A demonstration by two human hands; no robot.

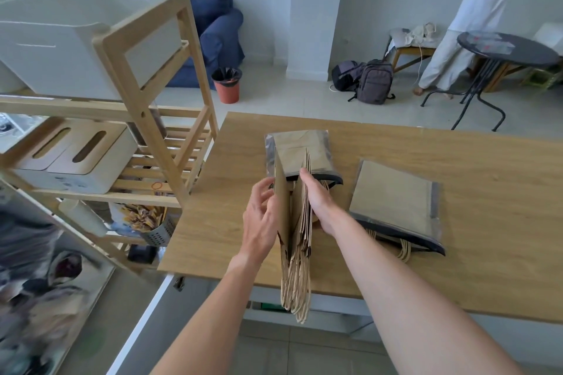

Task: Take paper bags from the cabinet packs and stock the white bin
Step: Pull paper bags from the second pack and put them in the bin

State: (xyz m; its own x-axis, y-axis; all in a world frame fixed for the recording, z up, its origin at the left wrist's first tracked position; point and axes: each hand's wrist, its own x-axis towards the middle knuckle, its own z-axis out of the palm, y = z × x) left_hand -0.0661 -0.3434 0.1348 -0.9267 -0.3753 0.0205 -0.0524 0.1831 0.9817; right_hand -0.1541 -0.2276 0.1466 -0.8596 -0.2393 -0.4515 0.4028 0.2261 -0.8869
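A stack of brown paper bags [297, 222] stands on edge above the wooden table [457, 167], twine handles hanging toward me past the table's front edge. My left hand [260, 222] presses the stack's left face, fingers spread on it. My right hand [316, 201] grips the stack from the right. Behind them lies a clear plastic pack [300, 151] with its mouth open toward me. A second pack of bags [396, 204] lies flat to the right. The white bin [61, 39] sits on the top level of the wooden shelf at left.
The wooden shelf unit [146, 94] stands against the table's left side, holding white lidded boxes [76, 158] and a metal cup of sticks [158, 228]. A person [475, 18] stands at back right by a round black table [505, 52]. Backpacks [365, 79] and a red bucket [227, 85] are on the floor.
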